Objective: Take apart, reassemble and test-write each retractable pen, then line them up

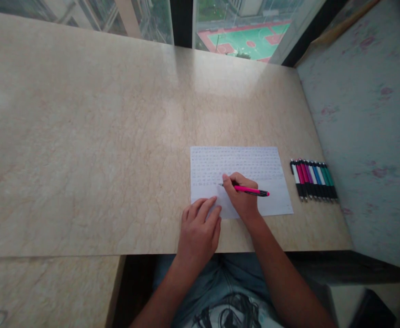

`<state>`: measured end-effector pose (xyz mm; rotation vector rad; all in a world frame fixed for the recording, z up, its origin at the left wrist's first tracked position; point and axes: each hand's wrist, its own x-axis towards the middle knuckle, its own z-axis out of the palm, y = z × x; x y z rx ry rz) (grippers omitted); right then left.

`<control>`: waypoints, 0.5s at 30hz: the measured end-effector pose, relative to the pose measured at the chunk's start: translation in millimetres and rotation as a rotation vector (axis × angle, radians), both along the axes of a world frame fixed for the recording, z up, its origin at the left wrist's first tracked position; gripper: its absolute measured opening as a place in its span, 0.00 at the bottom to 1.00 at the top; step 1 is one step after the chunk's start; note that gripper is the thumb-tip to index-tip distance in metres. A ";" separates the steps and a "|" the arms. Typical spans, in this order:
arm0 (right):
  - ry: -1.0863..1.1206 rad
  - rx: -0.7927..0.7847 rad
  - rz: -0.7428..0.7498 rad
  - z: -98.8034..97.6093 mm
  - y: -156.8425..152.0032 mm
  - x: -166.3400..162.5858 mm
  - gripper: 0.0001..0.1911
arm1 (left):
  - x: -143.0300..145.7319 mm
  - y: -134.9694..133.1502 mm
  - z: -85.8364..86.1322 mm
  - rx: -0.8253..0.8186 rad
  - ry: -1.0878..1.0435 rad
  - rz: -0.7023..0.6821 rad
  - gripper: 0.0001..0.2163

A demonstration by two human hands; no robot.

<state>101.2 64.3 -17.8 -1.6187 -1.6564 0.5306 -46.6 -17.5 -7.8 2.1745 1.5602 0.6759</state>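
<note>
A white sheet of paper (271, 200) lies on the stone-patterned desktop, its upper part covered with rows of small handwriting. My right hand (242, 198) is closed around a pink and black pen (251, 190), whose tip meets the paper at the lowest written row, left of the middle. Below that row the sheet is blank. My left hand (200, 223) rests flat with fingers stretched out, the fingertips over the sheet's lower left edge. The writing is too small to read.
Several pens (314, 180) in white, pink, purple, blue and green lie side by side right of the paper. A flower-patterned wall (367, 127) bounds the desktop (100, 150) on the right. Windows (247, 27) at the back overlook a sports court. The desk's front edge is close to my lap.
</note>
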 end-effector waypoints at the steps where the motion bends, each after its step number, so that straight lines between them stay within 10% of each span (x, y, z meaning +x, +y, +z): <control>1: -0.005 -0.001 -0.003 -0.1 0.0 -0.1 0.21 | 0.0 -0.1 -0.3 0.002 0.002 -0.001 0.12; 15: -0.013 0.040 -0.009 0.2 -0.3 -1.6 0.19 | 0.0 -0.2 0.8 -0.018 0.011 0.008 0.11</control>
